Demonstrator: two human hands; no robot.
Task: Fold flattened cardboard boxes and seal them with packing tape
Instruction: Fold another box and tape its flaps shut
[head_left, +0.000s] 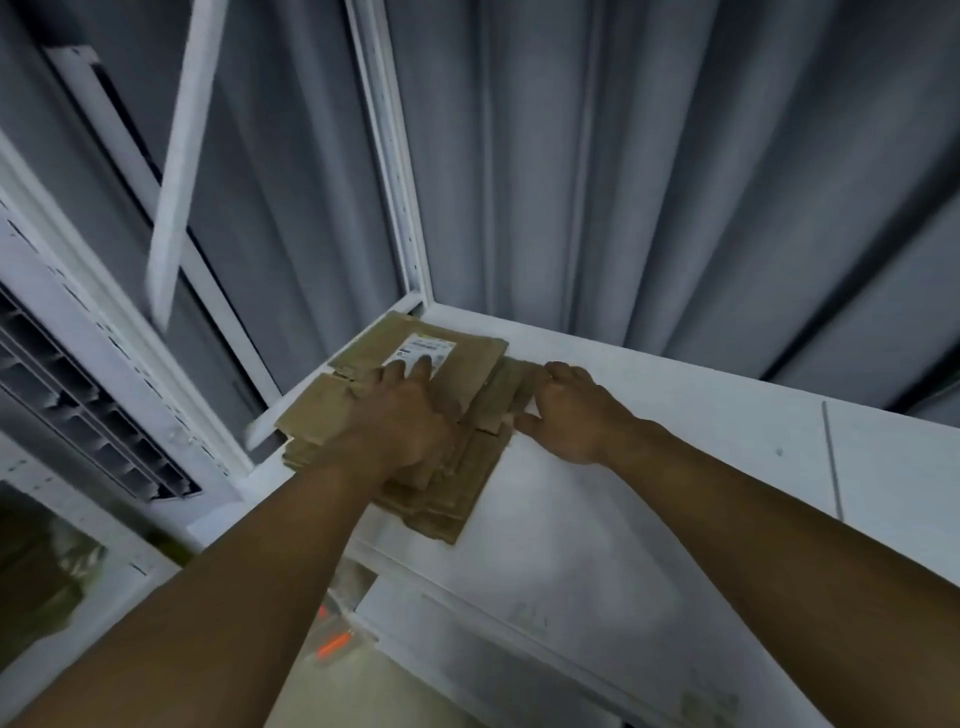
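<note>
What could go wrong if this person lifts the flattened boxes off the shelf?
The stack of flattened boxes is ragged, sheets jutting at its near end; loose ones may slide off the shelf. The left hand lies flat on top, the right hand meets only one edge: grip may fail.

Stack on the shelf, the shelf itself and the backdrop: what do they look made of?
Stack: brown matte cardboard, flattened sheets with layered edges; a white paper label on top. Shelf: smooth white, faintly glossy, probably painted metal or laminate; cannot tell which. Backdrop: grey fabric, likely a curtain, by its vertical folds.
</note>
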